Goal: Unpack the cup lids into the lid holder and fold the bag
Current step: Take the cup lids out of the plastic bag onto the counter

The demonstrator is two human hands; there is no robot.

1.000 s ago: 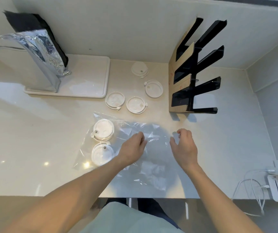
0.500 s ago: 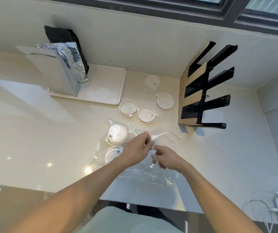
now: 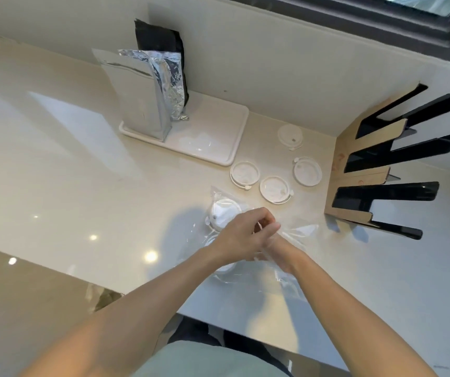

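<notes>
The clear plastic bag (image 3: 297, 229) lay on the counter (image 3: 82, 191), its film pinched in the curled fingers of the left hand (image 3: 241, 236). The right hand (image 3: 279, 253) sat tucked beneath the left, touching it; its grip could not be told. Inside the bag a white lid (image 3: 222, 213) showed. Four more lids (image 3: 274, 189) lay loose beside the empty black lid holder (image 3: 387, 170).

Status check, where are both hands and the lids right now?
Left hand pinching clear bag; right hand mostly hidden beneath, grip unclear. Four loose lids on counter, more inside bag, lid holder empty. Nothing blocking the holder.
</notes>
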